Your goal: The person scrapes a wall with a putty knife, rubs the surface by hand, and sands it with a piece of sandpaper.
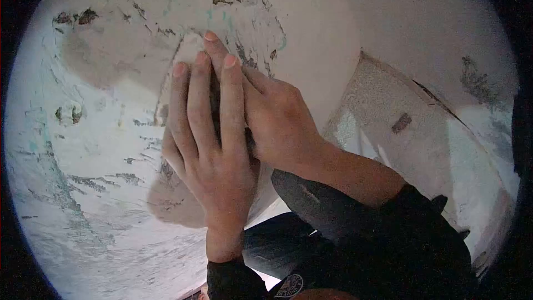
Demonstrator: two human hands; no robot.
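My left hand (pixel 216 150) lies with its fingers stretched out over a dark, mostly hidden object, pressed toward a rough whitish surface (pixel 100 150). Against its right side, my right hand (pixel 277 114) is closed around the same object, its index finger pointing up and the other fingers largely covered. Dark bits show between the hands, but what they belong to cannot be made out. Around the fingertips, the surface carries a faint curved outline, dark scrapes and chipped spots.
Brown pits (pixel 75 16) and greenish smears mark the surface at the upper left. On the right stands a speckled grey panel (pixel 411 116) with a cracked edge and a small brown patch. Dark sleeves and clothing (pixel 355 244) fill the lower right.
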